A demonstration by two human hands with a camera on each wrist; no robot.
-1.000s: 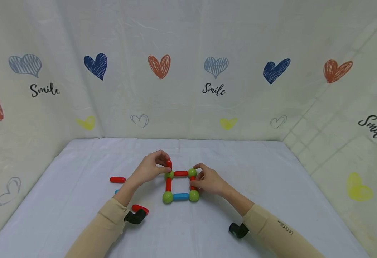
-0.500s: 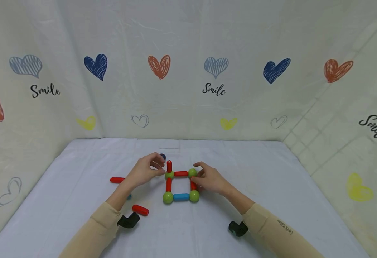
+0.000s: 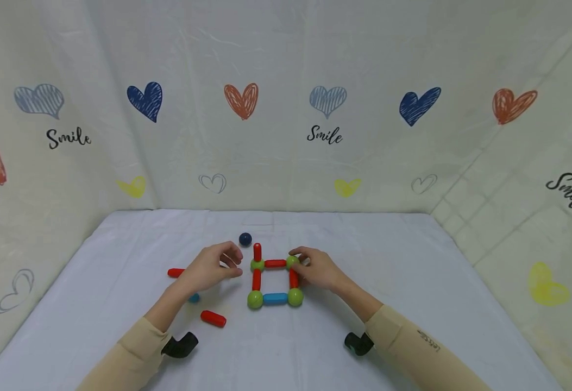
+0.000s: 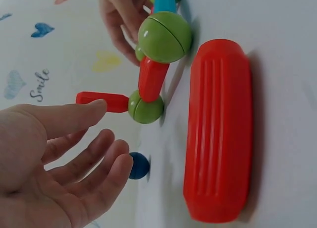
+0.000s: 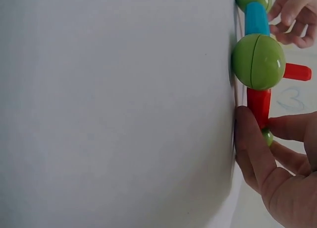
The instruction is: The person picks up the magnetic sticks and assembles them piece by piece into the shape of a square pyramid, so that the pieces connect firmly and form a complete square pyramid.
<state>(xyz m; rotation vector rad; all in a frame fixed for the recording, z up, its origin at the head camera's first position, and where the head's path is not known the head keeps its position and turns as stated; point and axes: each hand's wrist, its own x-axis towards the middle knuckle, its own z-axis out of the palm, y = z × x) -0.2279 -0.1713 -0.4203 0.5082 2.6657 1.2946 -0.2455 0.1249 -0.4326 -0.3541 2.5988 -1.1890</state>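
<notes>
A square frame of green balls and rods lies on the table. Its near side is a blue rod (image 3: 275, 298); the other sides are red rods. On the far left green ball (image 3: 257, 265) another red rod (image 3: 258, 252) stands upright. My left hand (image 3: 213, 267) hovers just left of that corner, fingers loosely bent, holding nothing; in the left wrist view its palm and spread fingers (image 4: 94, 163) show. With thumb and fingers my right hand (image 3: 317, 269) holds the far right green ball (image 3: 293, 262), beside the right red rod (image 5: 258, 108).
A dark blue ball (image 3: 245, 239) sits behind the left hand. One loose red rod (image 3: 213, 319) lies at the near left, another red rod (image 3: 175, 272) farther left. A blue piece (image 3: 194, 297) is partly hidden by the left forearm. A heart-printed curtain (image 3: 286, 108) hangs behind the table.
My left hand has let go of the upright red rod and drawn back to the left, uncovering the dark blue ball. The right hand has shifted slightly at the far right corner.
</notes>
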